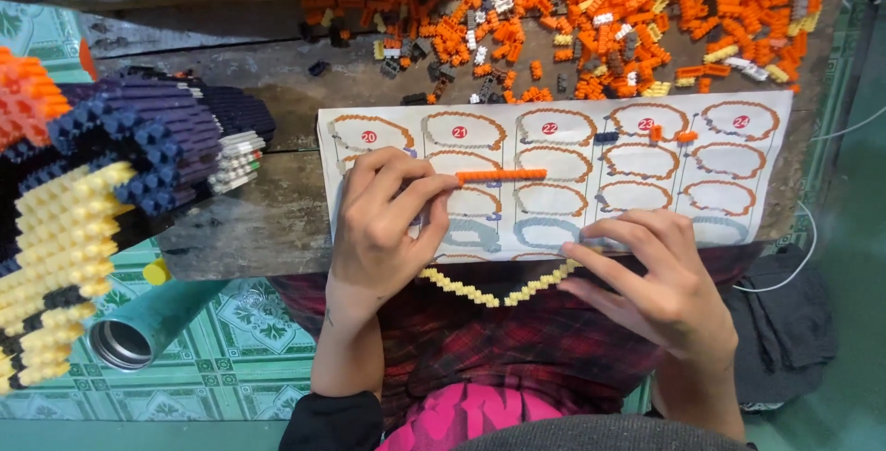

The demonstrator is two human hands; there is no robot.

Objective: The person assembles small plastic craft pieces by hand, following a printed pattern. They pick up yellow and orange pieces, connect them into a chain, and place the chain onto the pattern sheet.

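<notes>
- At the near edge of the wooden surface [277, 220], a white instruction sheet [554, 169] lies flat, printed with numbered rows of orange ring-shaped outlines.
- Left hand [378, 229] rests on the left part of the sheet; its grip is clamped on the left end of a thin orange brick strip [503, 175], thumb and fingertips pinched together.
- Strip lies level, parallel to the sheet's long edge, across the second row of outlines.
- Right hand [660, 280] sits at the sheet's near edge, right of centre; fingers curled and pressing on the paper; whether its grip holds anything, I cannot tell.
- Yellow brick chain [498, 289], V-shaped, hangs just past the near edge, between the two hands.
- Loose orange bricks [646, 17], mixed with grey, black and yellow ones, are heaped along the far edge.
- Large built model [101, 183] in purple, yellow, orange and black occupies the left edge.
- Teal metal cylinder [152, 322] lies below the model, off the surface.
</notes>
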